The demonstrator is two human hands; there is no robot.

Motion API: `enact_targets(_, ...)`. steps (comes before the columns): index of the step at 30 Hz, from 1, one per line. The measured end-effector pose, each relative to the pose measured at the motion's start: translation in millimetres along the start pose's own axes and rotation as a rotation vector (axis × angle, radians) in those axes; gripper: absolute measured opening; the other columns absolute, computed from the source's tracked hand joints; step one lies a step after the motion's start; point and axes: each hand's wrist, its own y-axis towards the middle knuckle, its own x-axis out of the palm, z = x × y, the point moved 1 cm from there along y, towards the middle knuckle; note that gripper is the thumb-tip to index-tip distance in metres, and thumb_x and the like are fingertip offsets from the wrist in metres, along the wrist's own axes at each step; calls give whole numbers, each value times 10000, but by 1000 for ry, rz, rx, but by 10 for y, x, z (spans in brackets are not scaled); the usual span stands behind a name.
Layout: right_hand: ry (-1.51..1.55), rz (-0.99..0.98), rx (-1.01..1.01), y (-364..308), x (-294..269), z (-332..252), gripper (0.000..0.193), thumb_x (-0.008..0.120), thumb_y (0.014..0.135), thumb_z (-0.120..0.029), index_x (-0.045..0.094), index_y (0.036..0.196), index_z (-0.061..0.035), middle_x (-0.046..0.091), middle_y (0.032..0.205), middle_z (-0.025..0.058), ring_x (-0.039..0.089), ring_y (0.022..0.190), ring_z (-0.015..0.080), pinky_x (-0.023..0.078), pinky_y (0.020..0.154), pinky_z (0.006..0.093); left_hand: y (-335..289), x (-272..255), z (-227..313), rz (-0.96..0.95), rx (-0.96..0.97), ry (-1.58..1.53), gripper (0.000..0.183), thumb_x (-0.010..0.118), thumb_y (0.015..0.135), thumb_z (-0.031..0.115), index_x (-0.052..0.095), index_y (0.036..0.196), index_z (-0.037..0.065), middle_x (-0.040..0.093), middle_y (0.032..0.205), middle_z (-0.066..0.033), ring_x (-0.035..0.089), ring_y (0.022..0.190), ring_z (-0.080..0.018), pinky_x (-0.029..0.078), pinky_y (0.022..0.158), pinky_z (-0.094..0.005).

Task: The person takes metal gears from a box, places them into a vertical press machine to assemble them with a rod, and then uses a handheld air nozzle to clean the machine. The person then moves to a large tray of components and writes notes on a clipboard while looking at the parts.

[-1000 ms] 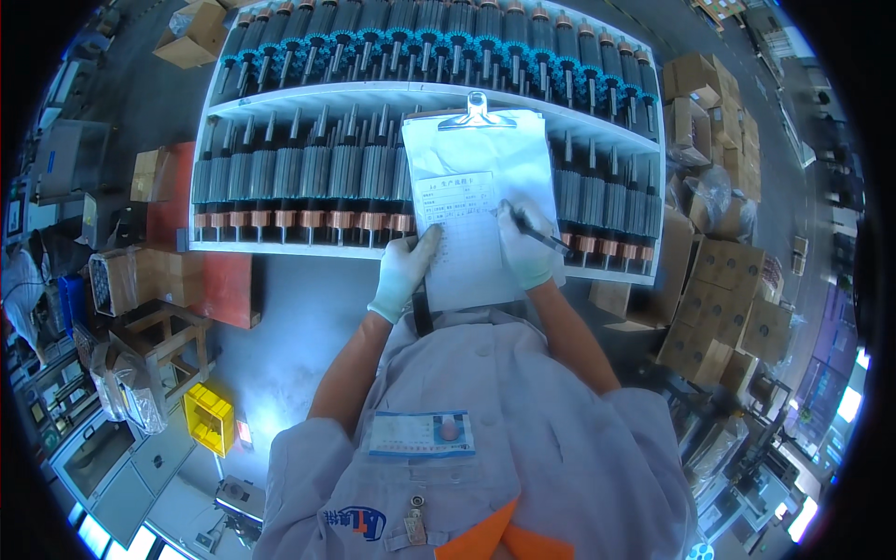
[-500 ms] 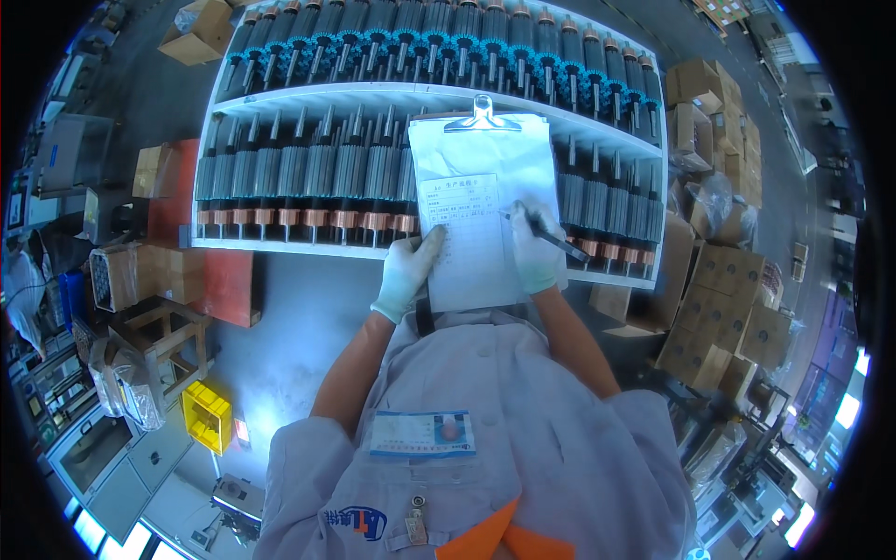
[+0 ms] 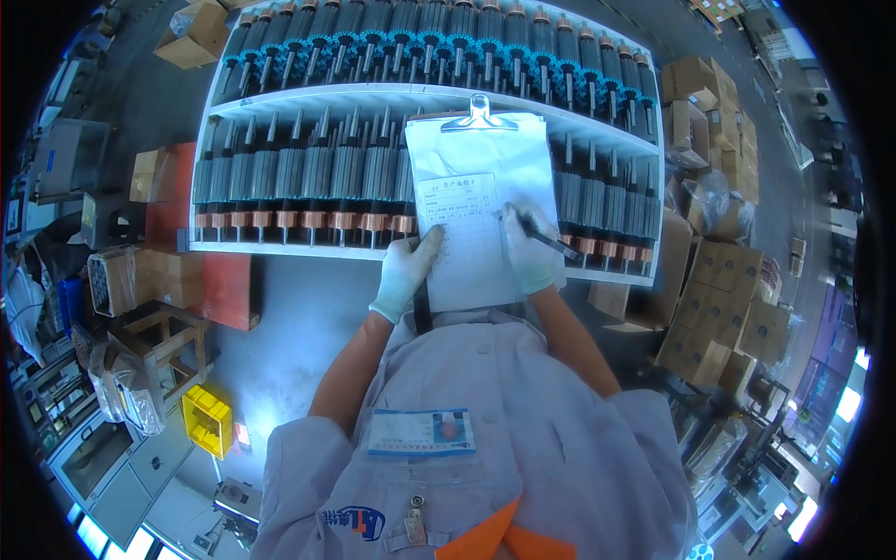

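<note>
A clipboard (image 3: 478, 114) with a shiny metal clip carries white papers (image 3: 504, 154), and a printed form with a table lies on top at the left. My left hand (image 3: 408, 266), in a white glove, grips the clipboard's left edge, its thumb over the paper and its other fingers hidden beneath. On the right side of the sheet rests my gloved right hand (image 3: 529, 254). It is closed round a dark pen (image 3: 558, 245), whose tip meets the form near the table's right side. Behind the clipboard stand rows of motor armatures (image 3: 350, 173) with copper ends.
A white two-tier rack (image 3: 308, 245) holds the armatures just ahead. Cardboard boxes (image 3: 714, 289) are stacked to the right. At the left are a red board (image 3: 227, 289), a wooden frame (image 3: 173, 336) and a yellow bin (image 3: 207, 420).
My right hand and the pen have shifted slightly left across the form. The left hand keeps its hold on the clipboard.
</note>
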Motion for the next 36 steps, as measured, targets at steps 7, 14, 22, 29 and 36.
enact_targets(7, -33, -2, -1, 16, 15, -15, 209, 662, 932, -131, 629, 790, 19, 630, 677, 43, 527, 625, 71, 450, 590, 274, 53, 0, -97, 1, 27, -10, 628, 653, 914, 497, 704, 958, -128, 692, 779, -93, 617, 722, -113, 498, 678, -284)
enact_targets(14, -86, 12, -82, 7, 19, -35, 216, 663, 929, -128, 624, 769, 13, 621, 657, 52, 521, 606, 71, 441, 576, 271, 19, 7, -61, 11, 38, -17, 625, 658, 914, 495, 705, 928, -128, 683, 749, -81, 610, 701, -110, 494, 658, -280)
enact_targets(22, 176, 51, 65, 29, 2, 108, 226, 647, 955, -141, 598, 785, 0, 555, 667, -16, 463, 605, 41, 388, 544, 241, 15, 9, -24, 15, 25, -8, 612, 665, 913, 485, 709, 928, -125, 687, 754, -86, 609, 696, -109, 493, 655, -275)
enact_targets(29, 97, 59, 52, -36, 23, -106, 222, 655, 947, -137, 608, 775, -5, 565, 663, -21, 464, 605, 28, 384, 532, 233, 37, 16, -91, 19, 32, -40, 601, 666, 916, 474, 709, 933, -125, 697, 772, -88, 621, 706, -113, 501, 668, -277)
enact_targets(36, 60, -190, -30, -117, 294, -118, 131, 662, 928, -105, 675, 859, 5, 635, 708, 29, 544, 653, 64, 447, 600, 258, -28, -2, 17, -12, 22, -70, 571, 666, 920, 458, 710, 924, -111, 681, 752, -62, 602, 688, -94, 487, 642, -265)
